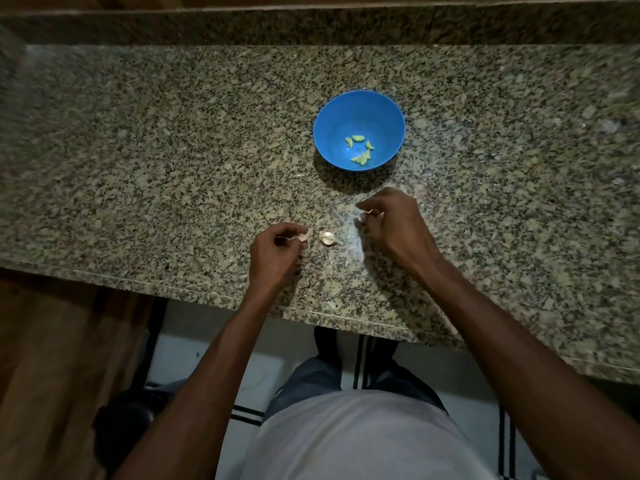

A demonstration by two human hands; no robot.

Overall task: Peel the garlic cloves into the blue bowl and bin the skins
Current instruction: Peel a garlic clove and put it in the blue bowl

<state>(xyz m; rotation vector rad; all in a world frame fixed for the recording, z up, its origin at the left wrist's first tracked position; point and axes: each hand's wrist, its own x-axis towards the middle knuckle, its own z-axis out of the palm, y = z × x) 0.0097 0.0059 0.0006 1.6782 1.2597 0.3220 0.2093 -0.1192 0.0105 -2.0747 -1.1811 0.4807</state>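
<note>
A blue bowl (359, 109) stands on the granite counter (173, 150) with several peeled garlic cloves (360, 148) inside. An unpeeled garlic clove (327, 238) lies on the counter between my hands. My left hand (277, 252) has curled fingers that pinch a pale piece of garlic skin (303, 236) just left of that clove. My right hand (391, 220) sits below the bowl, its fingers curled round a small pale piece of garlic skin (366, 214). Thin skin scraps (349, 258) lie near the front edge.
The counter's front edge (207, 296) runs diagonally below my hands. A raised back ledge (311, 26) borders the far side. A dark round object (128, 424) stands on the floor at the lower left. No bin is plainly in view.
</note>
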